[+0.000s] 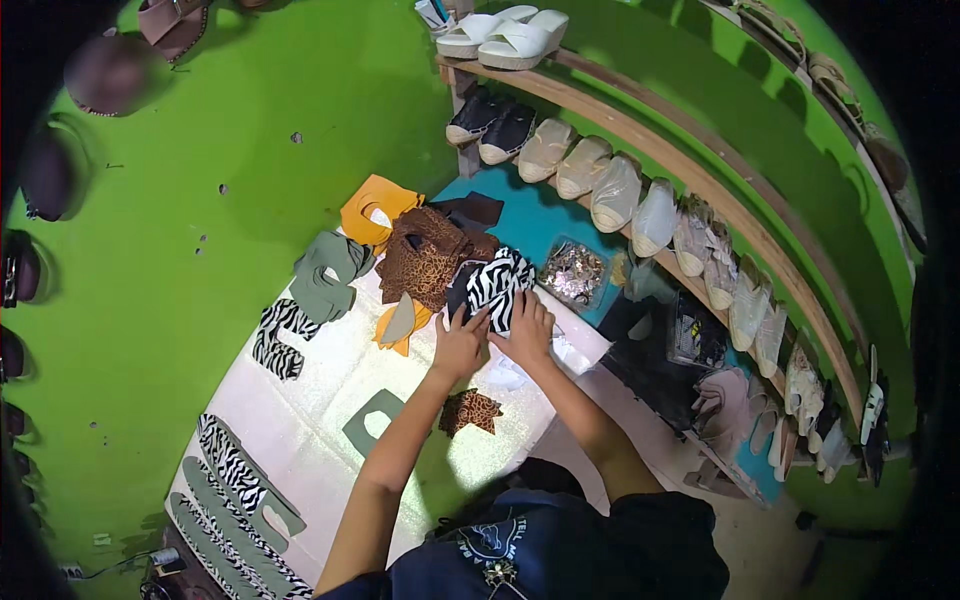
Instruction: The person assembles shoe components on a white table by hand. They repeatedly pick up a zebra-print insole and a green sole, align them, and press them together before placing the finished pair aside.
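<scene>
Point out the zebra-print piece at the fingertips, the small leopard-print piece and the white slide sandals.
Zebra-print piece (494, 286): head view, its striped middle.
Small leopard-print piece (470, 412): head view, its centre.
White slide sandals (510, 44): head view, nearer sandal's upper.

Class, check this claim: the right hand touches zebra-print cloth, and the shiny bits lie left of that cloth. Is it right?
Not quite: the shiny bits lie right of the zebra-print cloth, as the head view shows. The right hand does touch that cloth.

Fabric pieces (503, 280) lie on the table (300, 390), left of the shoe rack (640, 128).
</scene>
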Available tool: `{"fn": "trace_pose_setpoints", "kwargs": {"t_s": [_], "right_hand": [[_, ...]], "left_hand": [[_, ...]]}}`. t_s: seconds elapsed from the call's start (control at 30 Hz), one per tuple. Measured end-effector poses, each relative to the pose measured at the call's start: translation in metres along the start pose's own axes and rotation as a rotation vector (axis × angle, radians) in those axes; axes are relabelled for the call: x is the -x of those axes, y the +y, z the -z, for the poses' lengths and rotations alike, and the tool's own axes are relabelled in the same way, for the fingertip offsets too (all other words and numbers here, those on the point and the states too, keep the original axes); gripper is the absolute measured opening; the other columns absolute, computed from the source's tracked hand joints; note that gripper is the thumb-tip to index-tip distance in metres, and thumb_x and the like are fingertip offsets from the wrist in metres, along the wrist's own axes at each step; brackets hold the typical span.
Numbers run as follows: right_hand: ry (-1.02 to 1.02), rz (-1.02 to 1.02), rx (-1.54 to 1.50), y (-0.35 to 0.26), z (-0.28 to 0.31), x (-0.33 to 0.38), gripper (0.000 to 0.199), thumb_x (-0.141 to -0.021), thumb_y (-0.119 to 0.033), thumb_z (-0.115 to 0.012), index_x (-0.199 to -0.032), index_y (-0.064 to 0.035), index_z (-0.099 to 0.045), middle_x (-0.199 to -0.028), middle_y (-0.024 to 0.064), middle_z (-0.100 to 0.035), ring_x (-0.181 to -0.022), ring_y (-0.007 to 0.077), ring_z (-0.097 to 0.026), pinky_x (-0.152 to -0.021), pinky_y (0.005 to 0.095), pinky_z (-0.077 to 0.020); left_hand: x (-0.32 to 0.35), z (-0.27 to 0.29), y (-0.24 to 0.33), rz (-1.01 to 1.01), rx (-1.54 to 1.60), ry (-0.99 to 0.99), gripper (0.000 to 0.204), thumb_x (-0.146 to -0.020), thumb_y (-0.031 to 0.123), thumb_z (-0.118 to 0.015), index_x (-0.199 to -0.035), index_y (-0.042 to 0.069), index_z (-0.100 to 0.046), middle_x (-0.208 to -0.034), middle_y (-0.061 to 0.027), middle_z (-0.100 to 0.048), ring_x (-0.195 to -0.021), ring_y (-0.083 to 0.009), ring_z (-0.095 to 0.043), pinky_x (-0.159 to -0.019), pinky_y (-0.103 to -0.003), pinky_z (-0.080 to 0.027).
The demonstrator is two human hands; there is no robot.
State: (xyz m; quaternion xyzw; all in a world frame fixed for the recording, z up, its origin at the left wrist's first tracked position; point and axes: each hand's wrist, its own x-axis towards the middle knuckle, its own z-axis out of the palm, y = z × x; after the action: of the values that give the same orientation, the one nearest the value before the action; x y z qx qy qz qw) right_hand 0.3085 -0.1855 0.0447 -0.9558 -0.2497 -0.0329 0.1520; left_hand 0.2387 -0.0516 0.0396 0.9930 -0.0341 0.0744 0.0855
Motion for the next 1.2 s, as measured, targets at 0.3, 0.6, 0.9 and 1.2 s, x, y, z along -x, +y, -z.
{"fn": "trace_pose_setpoints", "kwargs": {"t_s": [0.3,0.6,0.9,1.2], "right_hand": [[0.03,0.031,-0.1,0.008,0.0,0.003,0.088,-0.065,-0.05,-0.066,-0.127,0.0021,-0.031,-0.128,0.0217,-0.033,-0.117,0.0367,-0.032,-0.095,0.0479,-0.0241],[0.164,0.085,-0.358,0.023,0.007,-0.006,0.049,-0.078,-0.034,-0.06,-0.114,-0.0022,-0.047,-0.114,0.0169,-0.046,-0.107,0.0334,-0.043,-0.089,0.044,-0.0337],[0.239,0.181,-0.228,0.023,0.017,-0.003,0.022,-0.084,-0.025,-0.051,-0.093,-0.0079,-0.061,-0.101,0.0105,-0.057,-0.097,0.028,-0.052,-0.083,0.0385,-0.0368],[0.301,0.209,-0.624,0.019,0.051,-0.017,0.016,-0.085,-0.014,-0.05,-0.09,-0.0011,-0.058,-0.09,0.0121,-0.058,-0.08,0.0315,-0.056,-0.068,0.0351,-0.045]], "left_hand": [[0.001,-0.001,-0.003,-0.017,-0.037,-0.016,0.048,-0.074,0.022,-0.052,-0.12,0.013,-0.051,-0.133,0.003,-0.038,-0.123,-0.027,-0.032,-0.096,-0.061,-0.017],[-0.002,0.002,-0.001,-0.045,-0.107,-0.038,0.052,-0.069,0.02,-0.058,-0.12,0.014,-0.051,-0.132,-0.0001,-0.039,-0.122,-0.0268,-0.033,-0.097,-0.058,-0.016],[-0.007,-0.006,0.017,-0.049,-0.124,0.006,0.047,-0.075,0.02,-0.053,-0.122,0.016,-0.049,-0.131,-0.0029,-0.039,-0.124,-0.0264,-0.03,-0.097,-0.06,-0.016],[-0.01,0.004,0.02,-0.01,-0.03,0.026,0.053,-0.071,0.023,-0.058,-0.122,0.013,-0.046,-0.132,-0.0041,-0.036,-0.125,-0.0269,-0.028,-0.099,-0.059,-0.013]]}}
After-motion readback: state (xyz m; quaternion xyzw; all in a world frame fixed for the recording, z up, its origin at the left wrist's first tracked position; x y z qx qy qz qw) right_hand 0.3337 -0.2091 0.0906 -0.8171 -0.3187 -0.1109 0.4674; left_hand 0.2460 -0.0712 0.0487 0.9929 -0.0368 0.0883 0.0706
